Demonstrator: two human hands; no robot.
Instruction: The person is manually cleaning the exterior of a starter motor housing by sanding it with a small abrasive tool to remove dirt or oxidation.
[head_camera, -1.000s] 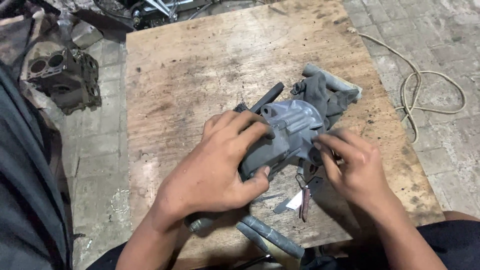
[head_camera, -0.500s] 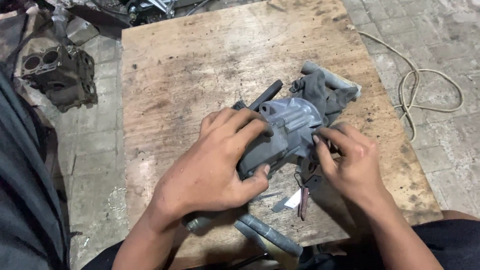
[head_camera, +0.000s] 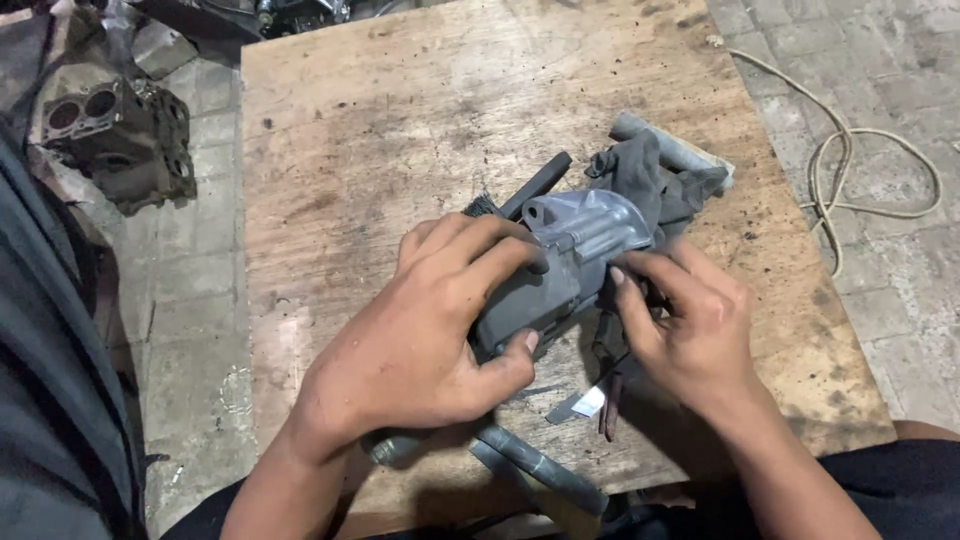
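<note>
- The left hand (head_camera: 430, 340) lies over a grey cast metal housing (head_camera: 560, 265); its fingers wrap the top and the thumb presses on the near side, so the part is held firm.
- The housing rests on a worn wooden board (head_camera: 400, 130), near the board's right half, touching a dark grey rag (head_camera: 650, 175).
- The right hand (head_camera: 690, 325) is at the housing's right side; its fingertips are pressed together, pinching at something small there, which I cannot see clearly.
- I judge the step in hand is work on a small fitting while the housing is steadied.
- The next move calls for a steady left grip and fine finger work.
- A metal rod (head_camera: 540, 465) lies at the near edge, and a dirty engine part (head_camera: 115, 140) sits on the floor at left.
</note>
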